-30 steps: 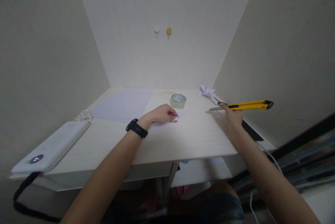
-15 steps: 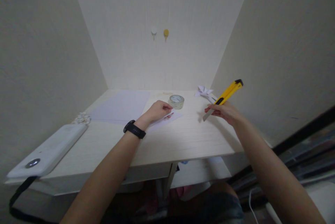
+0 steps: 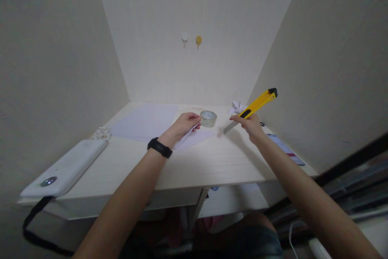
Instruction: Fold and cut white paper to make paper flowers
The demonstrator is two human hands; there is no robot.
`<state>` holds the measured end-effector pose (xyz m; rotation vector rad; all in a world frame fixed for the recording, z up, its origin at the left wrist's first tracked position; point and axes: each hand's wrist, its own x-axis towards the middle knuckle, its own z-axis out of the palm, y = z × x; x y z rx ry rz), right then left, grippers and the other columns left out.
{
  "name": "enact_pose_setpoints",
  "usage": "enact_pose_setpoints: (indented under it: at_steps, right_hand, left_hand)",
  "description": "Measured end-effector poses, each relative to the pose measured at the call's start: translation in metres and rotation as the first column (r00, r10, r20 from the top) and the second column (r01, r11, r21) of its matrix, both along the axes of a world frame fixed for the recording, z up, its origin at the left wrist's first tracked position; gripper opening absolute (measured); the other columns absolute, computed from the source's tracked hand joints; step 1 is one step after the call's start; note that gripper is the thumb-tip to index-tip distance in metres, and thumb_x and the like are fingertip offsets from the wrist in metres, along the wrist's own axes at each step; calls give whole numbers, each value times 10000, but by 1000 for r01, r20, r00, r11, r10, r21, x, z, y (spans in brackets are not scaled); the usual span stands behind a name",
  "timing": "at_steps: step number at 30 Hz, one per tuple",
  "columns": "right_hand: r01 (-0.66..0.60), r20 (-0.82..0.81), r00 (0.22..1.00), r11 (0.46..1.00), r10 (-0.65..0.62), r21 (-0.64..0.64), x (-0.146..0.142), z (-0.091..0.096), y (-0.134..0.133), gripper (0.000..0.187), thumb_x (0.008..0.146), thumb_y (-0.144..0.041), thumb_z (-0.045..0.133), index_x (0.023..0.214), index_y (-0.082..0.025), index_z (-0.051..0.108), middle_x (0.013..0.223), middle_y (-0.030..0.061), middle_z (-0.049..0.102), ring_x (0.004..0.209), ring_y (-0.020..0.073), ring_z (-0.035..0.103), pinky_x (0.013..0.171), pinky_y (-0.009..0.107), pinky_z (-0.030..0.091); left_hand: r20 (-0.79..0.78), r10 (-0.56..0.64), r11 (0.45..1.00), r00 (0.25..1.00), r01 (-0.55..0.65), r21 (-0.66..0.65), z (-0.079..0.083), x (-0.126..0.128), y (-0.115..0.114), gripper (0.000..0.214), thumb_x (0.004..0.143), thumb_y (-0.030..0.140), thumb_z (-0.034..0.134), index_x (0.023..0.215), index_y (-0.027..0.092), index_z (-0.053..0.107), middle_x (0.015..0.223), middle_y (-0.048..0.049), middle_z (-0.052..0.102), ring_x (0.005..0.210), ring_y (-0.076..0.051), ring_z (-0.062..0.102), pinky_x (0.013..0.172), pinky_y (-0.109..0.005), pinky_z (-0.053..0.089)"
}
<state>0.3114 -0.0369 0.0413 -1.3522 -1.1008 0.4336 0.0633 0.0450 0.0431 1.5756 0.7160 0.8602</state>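
Observation:
My right hand (image 3: 252,126) is closed round a yellow and black utility knife (image 3: 257,104). Its blade is slid far out and slants down to the left, above the desk. My left hand (image 3: 187,125), with a black watch on the wrist, pinches a folded piece of white paper (image 3: 185,137); the fingers hide part of it. Under that hand a flat sheet of paper (image 3: 201,137) lies on the desk. Just right of the left fingertips stands a roll of clear tape (image 3: 208,119). Behind the knife is a folded paper flower (image 3: 237,107).
Large white sheets (image 3: 145,119) cover the back left of the white desk (image 3: 206,170). A white device with a round lens (image 3: 65,168) and black strap sits at the left edge, near a whitish bundle (image 3: 101,133). A phone (image 3: 285,149) lies at the right. Walls stand on three sides.
My right hand has brought the knife leftward, nearer the left hand. My left hand has tilted the folded paper up a little. The view has shifted slightly, and the phone now shows.

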Motion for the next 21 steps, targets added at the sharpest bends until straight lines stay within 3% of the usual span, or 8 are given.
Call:
enact_pose_setpoints:
  at_steps: [3,8,11,14,17,21]
  right_hand:
    - [130,29,991,984,-134,124,-5,-12,8,239,576,-374,797,693,-180,721,683,26,705,744,234,664,685,333,507]
    - [117,89,988,985,-128,125,-21,-25,7,216,625,-392,783,696,-210,691,745,19,714,780,218,651,823,372,510]
    - [111,76,990,987,-120,118,-37,-24,2,231,659,-430,766,685,-219,675,717,22,692,749,207,625,803,357,501]
    - [-15,-12,1000,996,16,91,-55,-20,-5,229,644,-428,765,660,-221,669,661,16,658,678,187,581,667,311,478]
    - [-178,-122,977,984,178,4,-69,-15,-13,234,597,-411,780,639,-204,677,589,-1,603,533,133,448,479,270,333]
    - [-275,-170,951,959,260,-71,-77,-11,-21,266,565,-419,793,590,-189,661,527,-21,531,474,91,286,433,260,189]
  left_hand:
    - [-12,-64,998,998,64,10,2,-2,-4,102,866,167,627,777,118,627,692,-27,620,575,-86,528,576,-227,399]
    - [-100,-124,990,987,131,57,2,-2,-6,106,868,178,612,780,123,635,717,-29,640,610,-100,556,631,-247,437]
    - [-118,-185,973,976,199,116,-1,-2,-4,124,854,235,650,810,121,668,740,-31,649,642,-108,575,644,-249,445]
    - [-117,-275,949,954,289,128,-3,-3,-4,202,831,310,695,918,128,704,823,-47,677,660,-110,589,624,-245,450]
    - [-185,-433,892,882,449,52,-1,-5,-5,242,786,333,744,908,125,724,825,-54,686,593,-94,567,564,-234,436]
    - [-232,-581,805,780,593,-21,2,-8,-6,234,726,327,799,828,124,740,758,-45,687,536,-85,544,528,-232,437]
